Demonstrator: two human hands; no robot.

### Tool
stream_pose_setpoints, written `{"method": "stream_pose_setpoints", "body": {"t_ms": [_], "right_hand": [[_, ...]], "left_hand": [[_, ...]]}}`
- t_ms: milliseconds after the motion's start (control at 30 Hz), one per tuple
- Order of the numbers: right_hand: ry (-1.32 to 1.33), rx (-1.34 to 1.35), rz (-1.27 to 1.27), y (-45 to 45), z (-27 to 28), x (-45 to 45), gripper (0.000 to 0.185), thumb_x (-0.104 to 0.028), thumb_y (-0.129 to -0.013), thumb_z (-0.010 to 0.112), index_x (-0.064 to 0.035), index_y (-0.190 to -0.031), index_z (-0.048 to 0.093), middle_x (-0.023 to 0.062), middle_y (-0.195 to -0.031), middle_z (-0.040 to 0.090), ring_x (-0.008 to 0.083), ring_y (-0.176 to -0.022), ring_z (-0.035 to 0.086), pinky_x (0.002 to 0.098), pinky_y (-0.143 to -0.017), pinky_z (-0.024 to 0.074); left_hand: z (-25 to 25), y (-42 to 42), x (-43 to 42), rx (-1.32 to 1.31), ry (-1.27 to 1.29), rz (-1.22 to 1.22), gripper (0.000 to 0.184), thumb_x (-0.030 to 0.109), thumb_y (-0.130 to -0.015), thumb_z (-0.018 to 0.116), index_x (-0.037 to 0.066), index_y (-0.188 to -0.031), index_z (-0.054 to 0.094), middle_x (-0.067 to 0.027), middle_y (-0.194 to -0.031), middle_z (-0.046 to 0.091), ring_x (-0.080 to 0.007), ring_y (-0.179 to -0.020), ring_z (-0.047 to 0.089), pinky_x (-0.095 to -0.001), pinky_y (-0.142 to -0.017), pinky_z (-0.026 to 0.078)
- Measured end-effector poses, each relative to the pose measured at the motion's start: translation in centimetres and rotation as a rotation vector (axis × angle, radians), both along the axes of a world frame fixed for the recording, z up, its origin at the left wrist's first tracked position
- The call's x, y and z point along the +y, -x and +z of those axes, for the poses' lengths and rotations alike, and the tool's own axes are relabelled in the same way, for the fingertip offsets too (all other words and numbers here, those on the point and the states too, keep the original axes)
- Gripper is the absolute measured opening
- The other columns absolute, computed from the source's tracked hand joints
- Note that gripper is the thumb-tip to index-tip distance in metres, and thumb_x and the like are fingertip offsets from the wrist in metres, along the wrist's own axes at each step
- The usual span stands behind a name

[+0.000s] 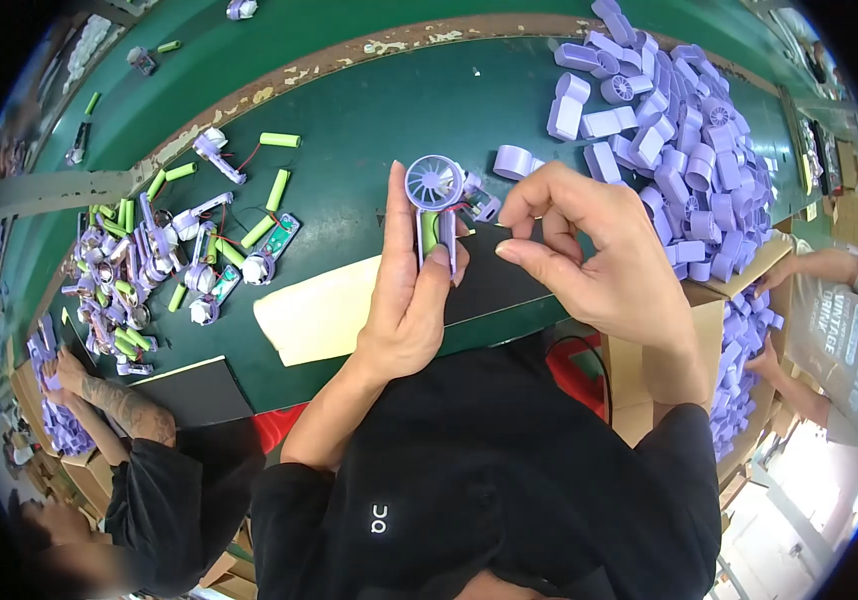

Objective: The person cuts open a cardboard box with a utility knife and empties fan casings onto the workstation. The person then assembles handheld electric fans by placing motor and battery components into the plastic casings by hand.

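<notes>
My left hand is closed around a purple handheld fan housing, its round grille facing up. A green cylindrical battery lies in the handle. A small purple inner frame with a motor hangs out at the housing's right side, wires running to it. My right hand is just right of that frame, fingers curled, with a gap between thumb and index fingertip. Nothing shows between them. Below the hands lie a yellow sheet and a black mat.
Fan inner assemblies with green batteries are heaped left. Purple empty housings pile up right, one loose housing nearer. A cardboard box of housings stands lower right, with a co-worker's hands there. Another co-worker's tattooed arm is left.
</notes>
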State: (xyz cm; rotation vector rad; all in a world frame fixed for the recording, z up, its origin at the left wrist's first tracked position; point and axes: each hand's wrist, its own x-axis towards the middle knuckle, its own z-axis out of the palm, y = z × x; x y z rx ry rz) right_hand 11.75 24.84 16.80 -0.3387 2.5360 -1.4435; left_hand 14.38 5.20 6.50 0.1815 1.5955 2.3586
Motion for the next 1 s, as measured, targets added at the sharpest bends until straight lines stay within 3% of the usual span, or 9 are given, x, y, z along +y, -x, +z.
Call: {"method": "stream_pose_setpoints", "body": {"t_ms": [33,267,433,567,700,767,833,867,1000], "right_hand": [[0.027,-0.054,-0.004,0.4,1.0,-0.5,0.026,0.003,-0.082,0.082,-0.0014,-0.106,0.071,0.0001,-0.069,0.057,0.0087,-0.055,0.043,0.0263,-0.057,0.0364],[-0.026,0.001,0.123,1.5,0.1,0.2,0.019,0.001,-0.081,0.083,0.0000,-0.098,0.074,0.0024,-0.078,0.066,0.0092,-0.058,0.048,0.0288,-0.054,0.0382],[-0.105,-0.043,0.171,3.0,1.2,-0.3,0.011,-0.005,-0.085,0.075,0.0029,-0.092,0.072,0.0155,-0.080,0.069,0.0294,-0.070,0.065,0.0404,-0.063,0.0504],[-0.202,0.010,0.192,3.6,0.6,-0.2,0.015,-0.009,-0.084,0.075,0.0040,-0.091,0.072,0.0203,-0.083,0.071,0.0381,-0.080,0.069,0.0479,-0.072,0.0533],[-0.259,-0.016,0.184,4.1,0.5,-0.8,0.011,-0.006,-0.083,0.071,0.0037,-0.087,0.072,0.0212,-0.080,0.072,0.0407,-0.083,0.070,0.0502,-0.075,0.0538],[-0.261,-0.013,0.171,4.1,0.3,-1.0,0.009,-0.005,-0.082,0.069,0.0033,-0.085,0.072,0.0208,-0.078,0.072,0.0415,-0.082,0.070,0.0500,-0.075,0.0539],[-0.308,0.019,0.194,4.3,0.1,-0.8,0.012,-0.006,-0.084,0.074,0.0044,-0.088,0.072,0.0187,-0.080,0.072,0.0350,-0.078,0.072,0.0437,-0.070,0.0541],[-0.333,0.035,0.205,4.3,0.1,-0.8,0.014,-0.007,-0.084,0.076,0.0049,-0.090,0.072,0.0177,-0.081,0.072,0.0317,-0.076,0.072,0.0405,-0.068,0.0541],[-0.238,-0.087,0.179,4.3,1.5,-0.7,0.010,-0.004,-0.082,0.068,0.0051,-0.082,0.071,0.0211,-0.076,0.072,0.0409,-0.079,0.072,0.0488,-0.074,0.0551]], "left_hand": [[0.4,0.1,-0.5,-0.036,0.009,-0.081,0.082,-0.003,-0.105,0.036,0.007,-0.171,-0.011,-0.0117,-0.133,0.051,-0.0142,-0.094,0.049,-0.0293,-0.082,0.048],[0.1,0.0,-0.1,-0.009,0.038,-0.029,0.079,0.001,-0.105,0.039,0.008,-0.173,0.000,-0.0077,-0.139,0.052,-0.0127,-0.096,0.049,-0.0276,-0.084,0.046],[-0.5,0.7,0.5,0.132,0.174,-0.042,0.083,-0.004,-0.102,0.036,0.006,-0.172,-0.007,-0.0113,-0.154,0.043,-0.0159,-0.107,0.050,-0.0300,-0.093,0.046],[-0.8,1.0,0.7,0.247,0.275,-0.074,0.084,-0.008,-0.099,0.037,-0.008,-0.166,-0.014,-0.0304,-0.168,0.023,-0.0383,-0.158,0.028,-0.0420,-0.128,0.023],[-2.2,0.6,1.1,0.316,0.388,-0.048,0.083,-0.008,-0.103,0.035,0.002,-0.169,-0.014,-0.0172,-0.162,0.033,-0.0227,-0.135,0.047,-0.0314,-0.107,0.043],[-2.3,0.6,1.1,0.311,0.405,-0.045,0.083,-0.008,-0.103,0.035,0.002,-0.169,-0.014,-0.0169,-0.162,0.033,-0.0221,-0.133,0.047,-0.0311,-0.106,0.043],[-2.4,0.7,1.2,0.305,0.420,-0.039,0.083,-0.008,-0.103,0.034,0.002,-0.169,-0.015,-0.0165,-0.162,0.033,-0.0215,-0.132,0.047,-0.0308,-0.106,0.043],[-2.3,0.7,1.3,0.283,0.399,-0.043,0.083,-0.008,-0.103,0.035,0.000,-0.169,-0.015,-0.0195,-0.164,0.030,-0.0249,-0.136,0.043,-0.0330,-0.109,0.040],[-1.8,1.2,1.3,0.191,0.276,-0.067,0.085,-0.007,-0.099,0.038,-0.008,-0.166,-0.014,-0.0345,-0.171,0.014,-0.0426,-0.160,0.023,-0.0442,-0.129,0.021]]}}
